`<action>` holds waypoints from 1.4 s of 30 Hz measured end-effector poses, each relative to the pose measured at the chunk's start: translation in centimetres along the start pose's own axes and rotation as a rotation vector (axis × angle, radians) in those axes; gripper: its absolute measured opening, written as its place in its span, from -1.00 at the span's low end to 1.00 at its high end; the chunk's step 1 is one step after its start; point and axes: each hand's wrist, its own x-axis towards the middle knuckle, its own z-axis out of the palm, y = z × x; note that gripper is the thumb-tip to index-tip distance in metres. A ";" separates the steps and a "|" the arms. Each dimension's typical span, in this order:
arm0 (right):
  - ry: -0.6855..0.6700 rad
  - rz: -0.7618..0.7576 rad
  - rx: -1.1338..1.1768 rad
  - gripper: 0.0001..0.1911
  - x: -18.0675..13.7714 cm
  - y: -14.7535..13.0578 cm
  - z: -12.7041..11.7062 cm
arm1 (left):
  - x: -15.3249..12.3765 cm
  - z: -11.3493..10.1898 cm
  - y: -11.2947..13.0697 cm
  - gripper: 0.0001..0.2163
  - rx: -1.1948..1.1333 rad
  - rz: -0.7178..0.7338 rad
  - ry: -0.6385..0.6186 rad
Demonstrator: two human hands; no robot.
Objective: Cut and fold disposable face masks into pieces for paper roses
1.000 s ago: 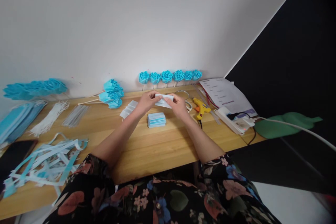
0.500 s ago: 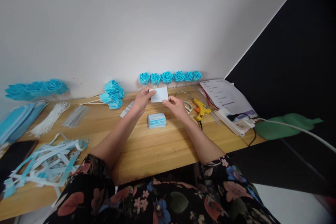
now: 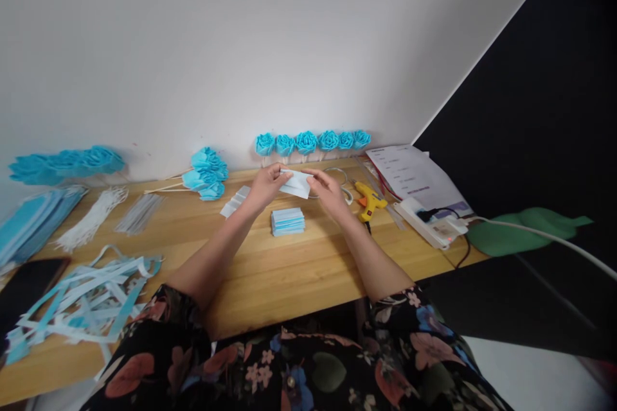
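Note:
Between my two hands is a small pale blue-white piece of mask fabric (image 3: 297, 185), held above the table and tilted down to the right. My left hand (image 3: 270, 183) pinches its left end with the thumb on top. At its right end, my right hand (image 3: 328, 187) grips the edge, thumb against the near side. Just below lies a neat stack of cut blue and white fabric pieces (image 3: 288, 221). A few white pieces (image 3: 235, 201) rest on the wood beside my left wrist.
Blue fabric roses (image 3: 306, 142) line the wall, with more roses (image 3: 206, 173) on sticks to the left. A yellow glue gun (image 3: 370, 200) and a power strip (image 3: 429, 223) sit right. Left are face masks (image 3: 41, 218), white cords (image 3: 94, 218), fabric strips (image 3: 91, 298) and a phone (image 3: 29, 289).
The fabric piece has turned from nearly level to slanting down rightward. My right hand has shifted up its right edge, and my left hand has moved slightly right.

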 end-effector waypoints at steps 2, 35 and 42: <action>0.020 -0.011 -0.043 -0.58 0.0 0.4 0.0 | 0.0 0.1 -0.1 -0.66 -0.006 -0.005 -0.020; 0.074 0.018 -0.037 -0.63 0.1 0.7 0.1 | -0.4 0.3 0.1 -0.69 0.023 -0.102 -0.036; 0.147 -0.023 -0.080 -0.66 0.2 1.1 -0.4 | -0.5 0.8 0.0 -0.70 -0.001 -0.138 -0.190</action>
